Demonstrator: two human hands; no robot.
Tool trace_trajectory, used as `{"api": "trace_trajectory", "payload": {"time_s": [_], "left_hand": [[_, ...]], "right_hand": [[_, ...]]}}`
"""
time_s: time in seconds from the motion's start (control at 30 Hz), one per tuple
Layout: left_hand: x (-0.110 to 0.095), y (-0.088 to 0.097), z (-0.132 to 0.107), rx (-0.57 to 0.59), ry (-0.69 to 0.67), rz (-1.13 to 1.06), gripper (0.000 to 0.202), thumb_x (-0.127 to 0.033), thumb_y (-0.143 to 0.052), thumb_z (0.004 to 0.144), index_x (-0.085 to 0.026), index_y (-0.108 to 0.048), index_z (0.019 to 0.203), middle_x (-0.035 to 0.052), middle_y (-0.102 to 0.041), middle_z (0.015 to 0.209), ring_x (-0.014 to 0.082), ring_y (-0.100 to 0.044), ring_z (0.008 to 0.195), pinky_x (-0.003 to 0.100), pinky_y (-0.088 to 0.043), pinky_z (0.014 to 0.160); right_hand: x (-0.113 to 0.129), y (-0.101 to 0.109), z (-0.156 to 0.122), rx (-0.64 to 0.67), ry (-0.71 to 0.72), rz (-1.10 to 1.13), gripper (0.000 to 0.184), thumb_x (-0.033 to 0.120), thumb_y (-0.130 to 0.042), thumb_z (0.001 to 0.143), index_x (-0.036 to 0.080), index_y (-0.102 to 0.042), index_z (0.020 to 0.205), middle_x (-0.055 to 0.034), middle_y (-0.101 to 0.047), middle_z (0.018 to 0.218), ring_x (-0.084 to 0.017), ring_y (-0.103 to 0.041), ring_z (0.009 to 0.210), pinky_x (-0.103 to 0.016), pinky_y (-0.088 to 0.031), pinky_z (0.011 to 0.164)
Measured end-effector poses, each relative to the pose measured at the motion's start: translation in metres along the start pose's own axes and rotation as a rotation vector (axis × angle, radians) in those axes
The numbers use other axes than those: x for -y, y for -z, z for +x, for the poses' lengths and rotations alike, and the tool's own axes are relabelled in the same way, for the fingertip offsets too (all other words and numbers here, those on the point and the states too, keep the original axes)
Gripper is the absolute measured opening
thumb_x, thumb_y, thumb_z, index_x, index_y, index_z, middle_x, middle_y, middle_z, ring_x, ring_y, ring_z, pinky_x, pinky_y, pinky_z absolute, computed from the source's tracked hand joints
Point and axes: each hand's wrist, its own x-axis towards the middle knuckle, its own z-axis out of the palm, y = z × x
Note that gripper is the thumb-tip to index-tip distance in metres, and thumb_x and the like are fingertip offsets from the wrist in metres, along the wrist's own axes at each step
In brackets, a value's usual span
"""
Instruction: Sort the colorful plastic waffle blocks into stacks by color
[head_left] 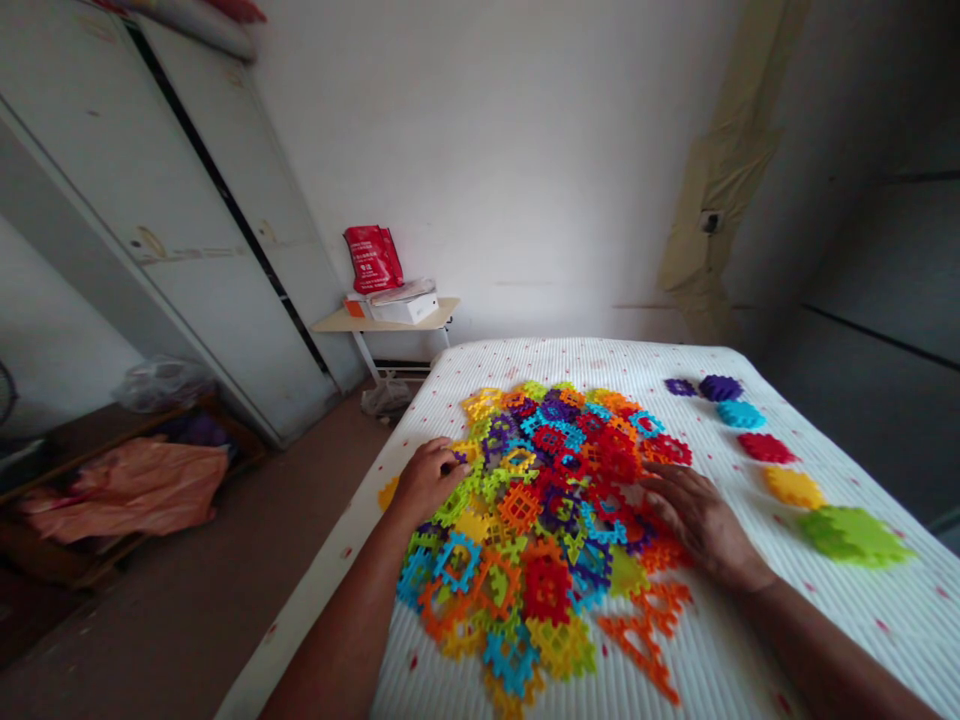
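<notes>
A big heap of colourful plastic interlocking tiles (547,500) lies on a white ribbed mattress (750,640). My left hand (429,478) rests on the heap's left edge, fingers curled on yellow and green pieces. My right hand (694,515) lies flat on the heap's right side over red and orange tiles, fingers spread. To the right sit sorted stacks by colour: purple (720,387), blue (740,413), red (766,447), yellow (793,487) and green (853,535). An orange triangle piece (643,640) lies at the heap's near edge.
A white wardrobe (187,220) stands at left. By the far wall, a small table (386,320) carries a red bag (373,258) and boxes. Orange cloth (127,485) lies on a low shelf at left. Brown floor runs along the mattress's left edge.
</notes>
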Motion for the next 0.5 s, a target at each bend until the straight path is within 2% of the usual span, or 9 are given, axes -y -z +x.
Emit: {"api": "trace_trajectory", "payload": {"time_s": [0.17, 0.27, 0.37, 0.43, 0.5], "left_hand": [[0.011, -0.005, 0.004, -0.161, 0.060, -0.077, 0.029, -0.042, -0.051, 0.078, -0.019, -0.068, 0.078, 0.0092, -0.066, 0.105, 0.0208, -0.061, 0.100, 0.035, -0.046, 0.091], [0.017, -0.003, 0.003, -0.255, 0.089, -0.115, 0.032, -0.043, -0.048, 0.079, -0.016, -0.066, 0.081, 0.0113, -0.067, 0.102, 0.0206, -0.062, 0.096, 0.035, -0.048, 0.088], [0.019, -0.001, 0.000, -0.301, 0.100, -0.141, 0.031, -0.043, -0.050, 0.078, -0.016, -0.065, 0.080, 0.0105, -0.068, 0.098, 0.0202, -0.063, 0.093, 0.034, -0.049, 0.087], [0.018, -0.001, -0.001, -0.314, 0.103, -0.151, 0.028, -0.042, -0.052, 0.077, -0.017, -0.065, 0.078, 0.0087, -0.068, 0.095, 0.0197, -0.063, 0.092, 0.033, -0.048, 0.088], [0.016, -0.001, -0.003, -0.318, 0.103, -0.155, 0.026, -0.041, -0.053, 0.076, -0.017, -0.065, 0.077, 0.0070, -0.068, 0.095, 0.0192, -0.062, 0.093, 0.033, -0.046, 0.090]], "right_hand": [[-0.004, -0.004, -0.002, -0.016, -0.022, 0.006, 0.035, 0.039, -0.036, 0.093, 0.023, -0.064, 0.105, -0.0105, -0.064, 0.112, -0.024, -0.059, 0.103, -0.044, -0.049, 0.086], [0.003, 0.001, 0.002, -0.023, -0.019, 0.030, 0.033, 0.040, -0.040, 0.091, 0.022, -0.064, 0.107, -0.0116, -0.062, 0.115, -0.025, -0.058, 0.105, -0.045, -0.049, 0.087], [0.031, 0.029, 0.012, 0.037, -0.011, 0.173, 0.033, 0.038, -0.042, 0.091, 0.027, -0.060, 0.116, -0.0091, -0.062, 0.115, -0.024, -0.058, 0.106, -0.042, -0.050, 0.088], [0.055, 0.057, 0.017, 0.130, 0.003, 0.379, 0.034, 0.037, -0.043, 0.091, 0.033, -0.054, 0.123, -0.0048, -0.066, 0.108, -0.020, -0.061, 0.098, -0.035, -0.053, 0.080], [0.075, 0.084, 0.012, 0.236, 0.066, 0.542, 0.037, 0.042, -0.046, 0.088, 0.041, -0.051, 0.125, -0.0004, -0.069, 0.092, -0.018, -0.064, 0.087, -0.032, -0.054, 0.074]]}}
